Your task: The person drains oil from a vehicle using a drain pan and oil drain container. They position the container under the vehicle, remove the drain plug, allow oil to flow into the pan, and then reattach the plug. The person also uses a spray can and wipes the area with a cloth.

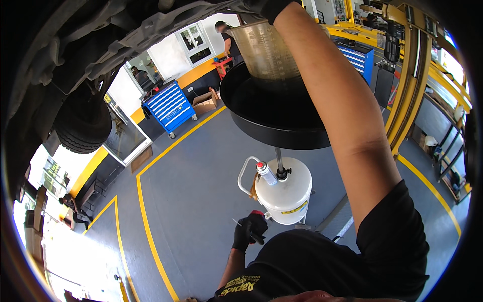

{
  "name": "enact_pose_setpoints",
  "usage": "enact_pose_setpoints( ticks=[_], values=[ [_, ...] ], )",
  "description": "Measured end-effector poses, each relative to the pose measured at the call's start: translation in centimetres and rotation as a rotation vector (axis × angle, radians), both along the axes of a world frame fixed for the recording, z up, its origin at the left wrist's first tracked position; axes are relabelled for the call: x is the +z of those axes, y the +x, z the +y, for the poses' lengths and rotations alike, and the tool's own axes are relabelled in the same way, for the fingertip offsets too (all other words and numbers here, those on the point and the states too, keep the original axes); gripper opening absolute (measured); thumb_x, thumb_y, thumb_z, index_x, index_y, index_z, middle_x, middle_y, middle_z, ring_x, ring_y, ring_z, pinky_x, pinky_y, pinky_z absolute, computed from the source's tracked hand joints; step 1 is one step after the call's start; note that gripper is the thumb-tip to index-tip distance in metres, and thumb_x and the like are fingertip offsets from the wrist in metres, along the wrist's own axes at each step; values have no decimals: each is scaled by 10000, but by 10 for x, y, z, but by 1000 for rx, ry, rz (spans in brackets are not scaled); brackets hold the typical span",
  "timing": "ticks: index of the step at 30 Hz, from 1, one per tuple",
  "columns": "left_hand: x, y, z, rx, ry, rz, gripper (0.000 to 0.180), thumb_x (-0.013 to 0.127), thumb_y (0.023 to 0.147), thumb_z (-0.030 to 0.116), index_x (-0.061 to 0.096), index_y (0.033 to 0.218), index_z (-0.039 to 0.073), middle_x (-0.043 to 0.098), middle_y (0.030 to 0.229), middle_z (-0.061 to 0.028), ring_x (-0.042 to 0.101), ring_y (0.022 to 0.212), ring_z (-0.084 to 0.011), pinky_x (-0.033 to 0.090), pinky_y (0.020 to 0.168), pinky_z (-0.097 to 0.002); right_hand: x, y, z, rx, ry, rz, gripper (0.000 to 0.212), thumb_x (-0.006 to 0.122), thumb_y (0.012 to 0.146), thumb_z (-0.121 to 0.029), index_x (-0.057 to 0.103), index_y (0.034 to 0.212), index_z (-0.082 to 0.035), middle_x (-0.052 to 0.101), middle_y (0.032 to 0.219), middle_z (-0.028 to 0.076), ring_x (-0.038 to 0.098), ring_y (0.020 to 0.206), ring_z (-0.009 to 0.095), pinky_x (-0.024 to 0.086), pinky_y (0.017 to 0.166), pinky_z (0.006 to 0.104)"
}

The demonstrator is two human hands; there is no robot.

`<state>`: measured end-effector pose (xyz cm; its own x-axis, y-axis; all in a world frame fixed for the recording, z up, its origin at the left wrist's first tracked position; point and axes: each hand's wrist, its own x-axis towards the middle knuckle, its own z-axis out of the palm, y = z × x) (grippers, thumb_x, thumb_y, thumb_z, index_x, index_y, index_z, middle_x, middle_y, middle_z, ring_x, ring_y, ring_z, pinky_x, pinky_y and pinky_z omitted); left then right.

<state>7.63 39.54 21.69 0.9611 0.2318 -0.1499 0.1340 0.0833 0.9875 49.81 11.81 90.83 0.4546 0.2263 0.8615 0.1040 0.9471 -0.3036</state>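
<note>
My left hand point(250, 230), in a black glove, is low by my body, closed around a slim tool point(236, 222) with a thin metal shaft; its exact kind does not show. Something red point(258, 213) shows beside those fingers. My right arm reaches up to the vehicle's underside point(100, 43), where my gloved right hand point(269, 7) is cut off by the upper edge; its fingers are hidden. Just below that hand is a translucent, yellowish measuring jug point(264, 50), over a wide black drain pan point(274, 132). A post joins the pan to a white oil drain tank point(284, 194).
A spray can point(266, 173) with a red cap stands on the tank, beside its handle point(240, 176). A tyre point(84, 126) hangs at the left. Blue tool cabinets point(171, 108) and yellow lift posts point(412, 85) stand around. A person point(232, 45) is at the back, another point(74, 209) far left.
</note>
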Motion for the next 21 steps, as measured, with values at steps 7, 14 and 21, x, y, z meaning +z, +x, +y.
enact_pose_setpoints(
  ticks=[7, 14, 21],
  values=[
    [-5, 5, 1, -35, -3, 2, 255, 580, 1018, 202, 634, 1168, 3, 669, 992, -38, 614, 927, -135, 529, 827, -333, -6, -20, -5, 177, 4, 3, 433, 446, 1021, -413, 671, 1192, -85, 724, 1192, 128, 675, 1111, 323, 557, 934, 512],
    [6, 11, -4, -44, 22, -6, 243, 556, 1025, 194, 645, 1157, 10, 671, 952, -26, 608, 896, -122, 519, 816, -318, -4, -52, -1, 133, -12, 11, 449, 415, 1021, -432, 679, 1205, -119, 732, 1170, 112, 677, 1122, 329, 557, 934, 522],
    [33, 2, -15, -32, 13, 73, 227, 546, 1026, 182, 653, 1136, 16, 670, 949, -24, 609, 886, -125, 517, 809, -318, -15, -84, 1, 1, -20, 133, 396, 416, 1024, -411, 687, 1154, -153, 753, 1101, 60, 696, 1037, 267, 563, 814, 426]
  ],
)
